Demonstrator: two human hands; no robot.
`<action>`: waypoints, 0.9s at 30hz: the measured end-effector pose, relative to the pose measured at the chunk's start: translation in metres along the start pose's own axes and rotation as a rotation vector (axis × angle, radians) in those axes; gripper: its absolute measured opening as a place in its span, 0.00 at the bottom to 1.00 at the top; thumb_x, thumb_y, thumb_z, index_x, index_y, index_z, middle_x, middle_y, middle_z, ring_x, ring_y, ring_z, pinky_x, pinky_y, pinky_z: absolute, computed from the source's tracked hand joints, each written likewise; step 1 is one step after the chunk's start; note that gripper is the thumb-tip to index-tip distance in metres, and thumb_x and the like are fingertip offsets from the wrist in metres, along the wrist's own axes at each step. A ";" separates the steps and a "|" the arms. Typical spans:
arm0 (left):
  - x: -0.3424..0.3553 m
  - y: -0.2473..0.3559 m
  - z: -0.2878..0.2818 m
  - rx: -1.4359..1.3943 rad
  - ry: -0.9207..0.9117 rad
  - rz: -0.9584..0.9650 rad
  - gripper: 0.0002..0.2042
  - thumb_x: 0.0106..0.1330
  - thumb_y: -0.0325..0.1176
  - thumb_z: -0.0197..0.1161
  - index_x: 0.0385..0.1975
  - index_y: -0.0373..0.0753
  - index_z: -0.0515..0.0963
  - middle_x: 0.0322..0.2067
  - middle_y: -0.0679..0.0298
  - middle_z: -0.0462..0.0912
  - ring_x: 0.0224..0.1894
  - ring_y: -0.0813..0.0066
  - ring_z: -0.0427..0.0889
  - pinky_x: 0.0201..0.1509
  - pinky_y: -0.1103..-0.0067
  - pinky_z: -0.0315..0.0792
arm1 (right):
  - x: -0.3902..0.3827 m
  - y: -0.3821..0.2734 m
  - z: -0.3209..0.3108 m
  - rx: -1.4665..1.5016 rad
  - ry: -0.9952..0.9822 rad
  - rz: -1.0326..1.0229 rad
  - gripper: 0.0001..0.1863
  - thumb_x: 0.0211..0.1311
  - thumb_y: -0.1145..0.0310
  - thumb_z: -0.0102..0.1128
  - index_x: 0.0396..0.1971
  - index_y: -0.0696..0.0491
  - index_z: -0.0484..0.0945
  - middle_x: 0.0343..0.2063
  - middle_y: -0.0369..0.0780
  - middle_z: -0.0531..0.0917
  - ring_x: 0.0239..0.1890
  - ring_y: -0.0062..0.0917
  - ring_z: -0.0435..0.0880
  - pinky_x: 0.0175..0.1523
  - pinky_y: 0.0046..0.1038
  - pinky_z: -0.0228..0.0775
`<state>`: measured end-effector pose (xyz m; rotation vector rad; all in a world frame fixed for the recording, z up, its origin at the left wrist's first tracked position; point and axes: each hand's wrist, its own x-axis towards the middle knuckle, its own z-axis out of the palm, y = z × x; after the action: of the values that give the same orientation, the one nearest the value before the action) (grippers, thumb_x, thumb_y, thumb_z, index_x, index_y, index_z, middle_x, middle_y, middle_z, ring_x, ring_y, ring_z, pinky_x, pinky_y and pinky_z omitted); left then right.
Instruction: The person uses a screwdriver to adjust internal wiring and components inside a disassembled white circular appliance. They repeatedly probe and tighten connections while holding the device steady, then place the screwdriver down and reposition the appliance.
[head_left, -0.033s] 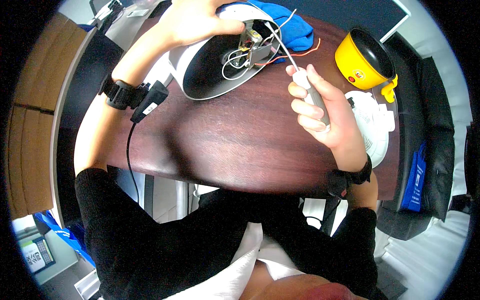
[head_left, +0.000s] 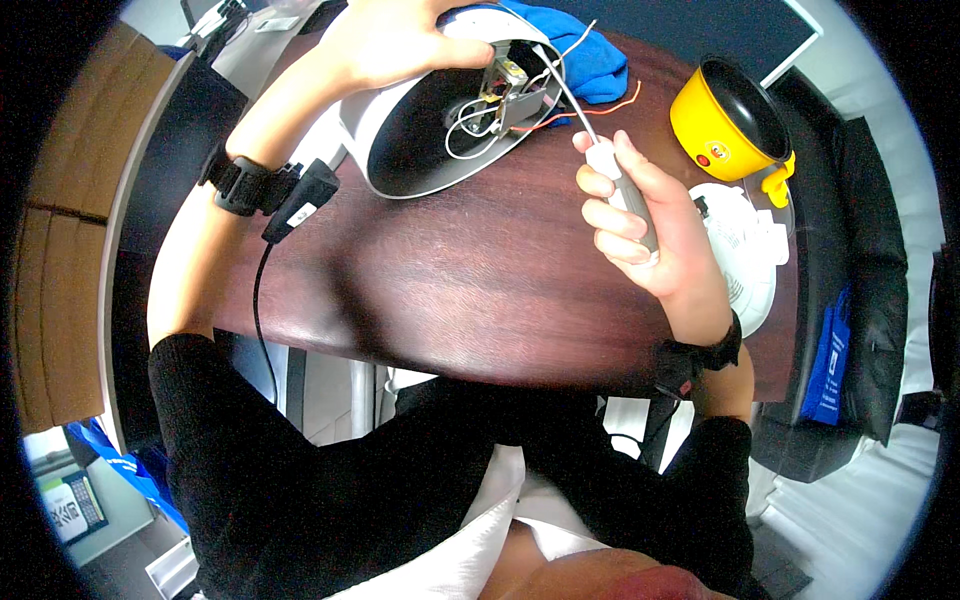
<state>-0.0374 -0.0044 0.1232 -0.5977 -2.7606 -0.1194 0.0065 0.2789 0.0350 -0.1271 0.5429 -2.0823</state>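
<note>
A white, hollow appliance housing [head_left: 370, 108] lies tipped on the dark wooden table, its dark opening toward me. Inside it show a metal bracket with electrical parts [head_left: 508, 85] and loose white wires. An orange wire [head_left: 600, 113] trails out to the right. My left hand [head_left: 390, 45] grips the housing from above, thumb at the rim, other fingers partly cut off by the picture's top. Wrapped around the grey and white handle of a screwdriver [head_left: 630, 200] is my right hand [head_left: 660, 215]. Its long thin shaft slants up-left to the housing's opening; the tip is hard to make out.
A yellow pot [head_left: 712, 122] with a dark inside stands at the far right. Near my right wrist lies a round white vented part [head_left: 745, 255]. Behind the housing is a blue cloth [head_left: 595, 65]. A black plug-like block [head_left: 308, 198] with a cable sits by my left wrist.
</note>
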 end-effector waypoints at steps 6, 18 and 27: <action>0.003 0.004 -0.005 0.013 -0.043 -0.045 0.36 0.50 0.58 0.62 0.59 0.45 0.76 0.60 0.50 0.73 0.58 0.45 0.70 0.64 0.59 0.64 | -0.003 -0.011 0.005 -0.820 0.330 -0.152 0.17 0.76 0.60 0.47 0.55 0.57 0.70 0.28 0.34 0.73 0.17 0.12 0.69 0.15 0.15 0.58; 0.002 0.005 -0.004 0.032 -0.081 -0.115 0.40 0.52 0.63 0.60 0.61 0.42 0.75 0.58 0.51 0.74 0.58 0.49 0.70 0.65 0.60 0.63 | -0.032 -0.020 -0.005 -1.926 0.512 -0.636 0.17 0.59 0.75 0.66 0.49 0.58 0.77 0.34 0.35 0.77 0.37 0.19 0.75 0.44 0.20 0.66; -0.008 0.027 -0.021 0.022 -0.117 -0.157 0.40 0.56 0.66 0.55 0.60 0.39 0.76 0.52 0.52 0.77 0.55 0.55 0.74 0.60 0.63 0.68 | -0.023 -0.023 0.002 -2.082 0.649 -0.629 0.11 0.61 0.71 0.65 0.41 0.57 0.77 0.33 0.45 0.83 0.35 0.35 0.83 0.41 0.30 0.74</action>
<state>-0.0133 0.0144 0.1412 -0.3926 -2.9167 -0.0913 0.0015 0.3083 0.0493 -0.8503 3.0913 -1.0434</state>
